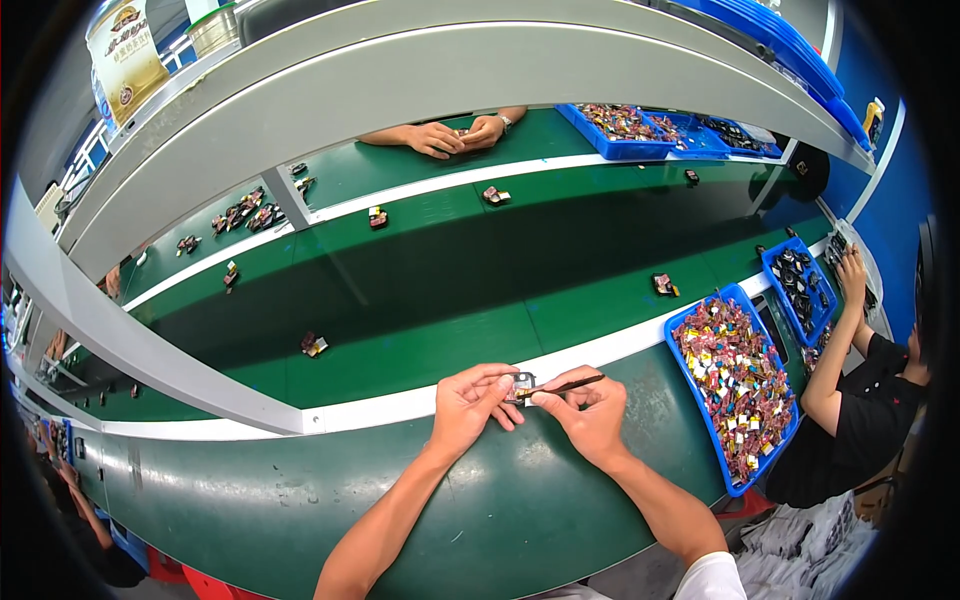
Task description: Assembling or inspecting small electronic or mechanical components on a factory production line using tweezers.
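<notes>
The left hand (462, 407) is pinching a small dark-rimmed casing (524, 380) in a closed grip, near the white strip (620, 346) edging the tabletop (240, 500); its long axis is staying unreadable at this size. The right hand (592, 415) is gripping a slim dark tool (577, 383) that is slanting down leftward, tip pointing at the casing. Tabletop is spreading leftward; a filled blue tray (738, 488) is bordering the right.
</notes>
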A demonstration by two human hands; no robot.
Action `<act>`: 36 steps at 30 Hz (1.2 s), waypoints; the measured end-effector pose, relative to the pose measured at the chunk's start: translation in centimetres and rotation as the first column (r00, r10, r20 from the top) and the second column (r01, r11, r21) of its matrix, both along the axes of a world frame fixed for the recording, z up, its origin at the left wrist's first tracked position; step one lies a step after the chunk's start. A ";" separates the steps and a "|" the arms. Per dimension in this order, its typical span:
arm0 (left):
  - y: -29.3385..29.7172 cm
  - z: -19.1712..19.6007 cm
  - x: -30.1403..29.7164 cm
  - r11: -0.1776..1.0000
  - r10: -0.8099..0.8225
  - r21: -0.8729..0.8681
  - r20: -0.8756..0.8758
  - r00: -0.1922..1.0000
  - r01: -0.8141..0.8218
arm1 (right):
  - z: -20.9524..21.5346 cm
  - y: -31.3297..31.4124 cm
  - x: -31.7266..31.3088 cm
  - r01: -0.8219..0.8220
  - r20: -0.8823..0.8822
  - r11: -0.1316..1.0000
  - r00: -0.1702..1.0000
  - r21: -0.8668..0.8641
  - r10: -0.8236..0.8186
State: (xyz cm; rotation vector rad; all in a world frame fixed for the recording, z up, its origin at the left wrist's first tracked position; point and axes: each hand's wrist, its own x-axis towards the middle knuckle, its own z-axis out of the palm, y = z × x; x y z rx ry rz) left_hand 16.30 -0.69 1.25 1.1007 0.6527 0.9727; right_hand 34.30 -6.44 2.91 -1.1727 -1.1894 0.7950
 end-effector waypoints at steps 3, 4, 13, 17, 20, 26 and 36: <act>0.0 0.0 0.1 1.000 -0.007 -0.008 -0.004 1.000 0.007 | 0.1 0.0 0.0 -0.007 -0.001 1.000 1.000 -0.006 0.007; 0.0 0.0 0.1 1.000 -0.005 -0.009 -0.005 1.000 0.005 | 0.1 0.0 0.0 -0.008 0.004 1.000 1.000 -0.007 0.008; -0.1 -0.1 0.2 1.000 0.010 -0.002 0.001 1.000 -0.010 | 0.0 0.0 -0.2 0.014 -0.091 1.000 0.996 -0.017 -0.015; -0.2 0.1 0.3 1.000 0.016 -0.013 -0.011 1.000 -0.016 | 0.2 -0.1 0.0 0.011 -0.089 1.000 0.996 -0.019 -0.013; -0.2 0.0 0.3 1.000 0.024 -0.007 -0.040 0.999 -0.024 | 0.1 -0.2 0.0 0.008 -0.013 1.000 1.000 -0.028 -0.008; 0.0 0.1 0.4 1.000 0.019 -0.021 -0.048 0.999 -0.020 | -0.2 0.1 0.2 0.041 0.109 0.998 0.993 0.039 -0.045; 0.0 0.0 0.5 0.999 0.030 -0.013 -0.034 0.999 -0.031 | 0.4 0.2 0.6 0.005 0.283 0.987 0.958 0.163 -0.052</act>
